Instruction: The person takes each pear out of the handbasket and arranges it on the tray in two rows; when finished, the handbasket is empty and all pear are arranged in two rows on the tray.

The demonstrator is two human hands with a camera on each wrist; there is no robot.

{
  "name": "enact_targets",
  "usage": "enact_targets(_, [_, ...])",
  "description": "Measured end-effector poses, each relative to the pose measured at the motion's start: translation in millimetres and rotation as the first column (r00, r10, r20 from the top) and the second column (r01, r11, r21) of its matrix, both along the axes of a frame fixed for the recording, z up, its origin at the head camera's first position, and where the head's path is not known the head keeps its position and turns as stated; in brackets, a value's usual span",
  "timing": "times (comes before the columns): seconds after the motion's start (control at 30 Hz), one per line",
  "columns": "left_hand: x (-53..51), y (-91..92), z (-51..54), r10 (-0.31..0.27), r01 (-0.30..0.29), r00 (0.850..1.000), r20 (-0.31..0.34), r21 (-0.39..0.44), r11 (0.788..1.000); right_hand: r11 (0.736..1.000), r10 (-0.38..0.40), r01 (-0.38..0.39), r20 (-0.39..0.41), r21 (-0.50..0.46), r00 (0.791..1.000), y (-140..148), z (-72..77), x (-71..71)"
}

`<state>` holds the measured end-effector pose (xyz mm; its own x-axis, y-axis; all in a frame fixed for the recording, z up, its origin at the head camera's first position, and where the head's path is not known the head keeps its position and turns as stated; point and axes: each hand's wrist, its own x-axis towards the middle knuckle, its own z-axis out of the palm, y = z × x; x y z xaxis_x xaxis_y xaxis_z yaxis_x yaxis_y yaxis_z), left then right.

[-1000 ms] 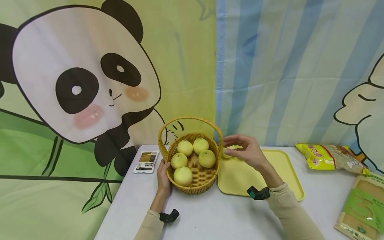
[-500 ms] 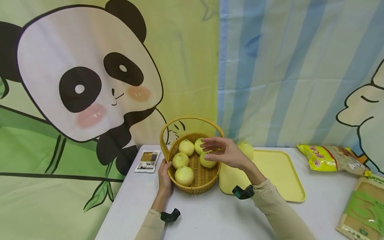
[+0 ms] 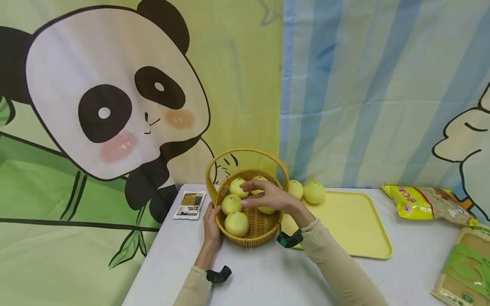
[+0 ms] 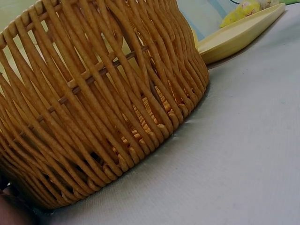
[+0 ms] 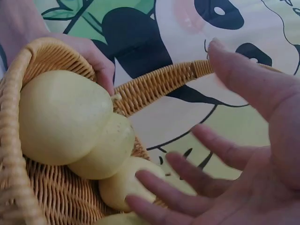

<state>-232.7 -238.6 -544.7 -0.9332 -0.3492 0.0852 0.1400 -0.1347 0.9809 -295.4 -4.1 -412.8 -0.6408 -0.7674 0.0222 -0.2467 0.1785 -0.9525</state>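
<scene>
A wicker basket (image 3: 249, 243) with an arched handle stands on the table, several pale yellow round fruits (image 3: 236, 224) inside it. My left hand (image 3: 212, 225) holds the basket's left side; in the right wrist view its fingers (image 5: 104, 70) bend over the rim. Above the basket's fruits hovers my right hand (image 3: 269, 197), its fingers spread and nothing held, as the right wrist view (image 5: 234, 168) also shows. It partly hides the fruits beneath. The left wrist view is mostly filled by the basket's woven wall (image 4: 108, 93).
Right of the basket lies a yellow tray (image 3: 356, 225), with two more round fruits (image 3: 314, 192) at its back left. A small white-edged packet (image 3: 190, 205) is left of the basket. At the right are a yellow snack bag (image 3: 417, 203) and a packaged loaf (image 3: 465, 263).
My right hand has moved left from the fruits at the tray to over the basket, uncovering two fruits at the tray. The left hand still holds the basket.
</scene>
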Motion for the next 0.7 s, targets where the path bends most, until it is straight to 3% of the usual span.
enact_targets(0.13, [0.6,0.4,-0.9,0.0,-0.001,1.0,-0.005,-0.006,1.0,0.993,-0.04,0.038,0.011,0.111,0.999,-11.4,-2.8,1.7])
enact_targets(0.27, [0.2,-0.6,-2.1,0.007,-0.007,1.0,-0.01,-0.016,1.0,0.985,-0.069,0.059,0.059,0.162,0.996,-20.8,-7.9,1.6])
enact_targets(0.7, [0.9,-0.2,-2.7,0.005,-0.006,1.0,-0.013,-0.028,1.0,0.975,-0.13,0.079,0.243,0.209,0.961,-35.9,-18.5,5.0])
